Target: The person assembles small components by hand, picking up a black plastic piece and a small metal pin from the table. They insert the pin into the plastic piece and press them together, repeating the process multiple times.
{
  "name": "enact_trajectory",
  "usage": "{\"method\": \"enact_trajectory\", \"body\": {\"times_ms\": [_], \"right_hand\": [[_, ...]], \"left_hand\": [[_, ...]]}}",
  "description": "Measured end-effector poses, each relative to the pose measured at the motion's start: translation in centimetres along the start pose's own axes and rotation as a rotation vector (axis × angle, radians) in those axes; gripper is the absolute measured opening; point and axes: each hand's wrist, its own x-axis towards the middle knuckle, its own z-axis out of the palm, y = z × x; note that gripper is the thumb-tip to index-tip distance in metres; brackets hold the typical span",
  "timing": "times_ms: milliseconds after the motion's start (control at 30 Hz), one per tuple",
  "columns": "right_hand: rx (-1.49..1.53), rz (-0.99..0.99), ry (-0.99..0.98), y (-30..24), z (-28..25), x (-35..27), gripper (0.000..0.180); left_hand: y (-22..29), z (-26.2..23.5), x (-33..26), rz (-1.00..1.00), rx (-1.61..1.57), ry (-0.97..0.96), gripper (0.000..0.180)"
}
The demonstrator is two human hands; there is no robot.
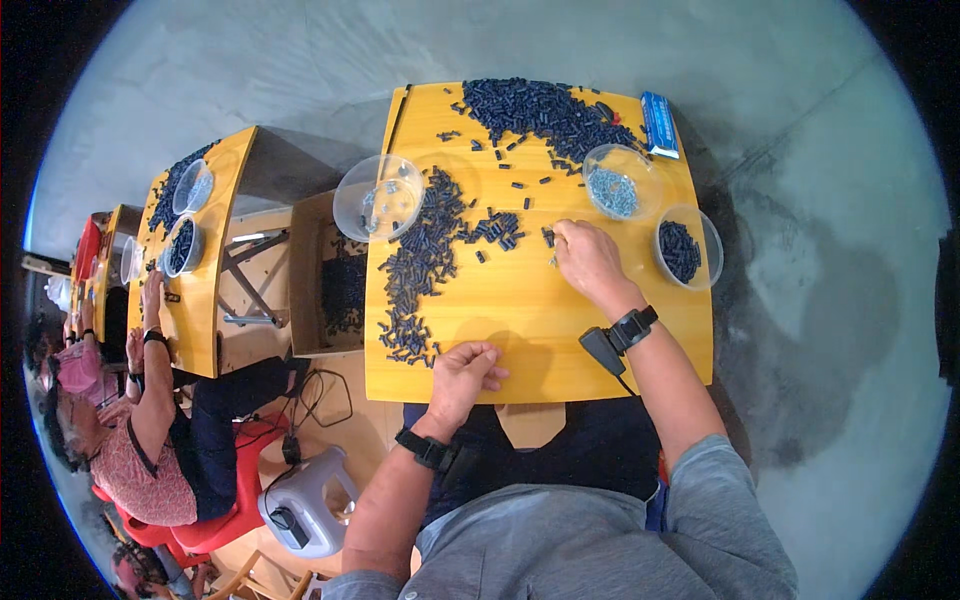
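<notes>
My right hand [590, 260] is over the middle right of the yellow table [560, 350], its fingers pinched together. A small black cylindrical piece [549, 238] is right at its fingertips; whether it is gripped or lying on the table I cannot tell. By the front edge, my left hand [463, 380] is closed, thumb against curled fingers, and what it may hold is hidden. Left of centre a long heap of black cylindrical pieces [420, 260] runs toward my left hand, with a small cluster [496, 230] beside it.
A larger black heap [545, 110] covers the far side, near a blue-and-white box [659, 125]. Clear tubs hold a few small bits [378, 198], silvery small parts [612, 192] and black pieces [680, 252]. At left, a person [140, 440] works at another table [200, 290]; an open carton [310, 275] stands between.
</notes>
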Motion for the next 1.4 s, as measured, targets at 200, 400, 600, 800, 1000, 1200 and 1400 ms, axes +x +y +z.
{"method": "enact_trajectory", "body": {"times_ms": [200,400,600,800,1000,1200,1400], "right_hand": [[-0.035,-0.028,-0.007,0.2,0.4,0.9,0.016],[-0.139,-0.038,-0.098,0.1,0.5,1.3,0.016],[-0.16,-0.03,-0.091,0.1,0.7,1.2,0.012],[0.278,-0.076,0.062,-1.2,0.3,-0.3,0.01],[1.073,0.153,-0.229,-3.9,-2.3,-3.5,0.01],[1.376,0.175,-0.315,-6.5,-2.6,-6.4,0.011],[1.407,0.124,-0.399,-6.9,-3.1,-8.1,0.01]], "left_hand": [[0.2,0.0,0.0,-0.009,0.002,-0.014,0.013],[0.2,-0.1,0.0,-0.018,-0.026,-0.021,0.012],[0.2,-0.1,0.0,-0.021,-0.054,-0.026,0.012],[0.4,-0.2,-0.1,-0.025,-0.065,-0.018,0.011],[0.6,0.1,-0.4,-0.024,-0.176,0.006,0.009],[0.8,1.4,-2.1,0.146,-0.16,0.039,0.017],[4.8,3.0,-4.2,0.344,-0.128,0.006,0.023]]}}
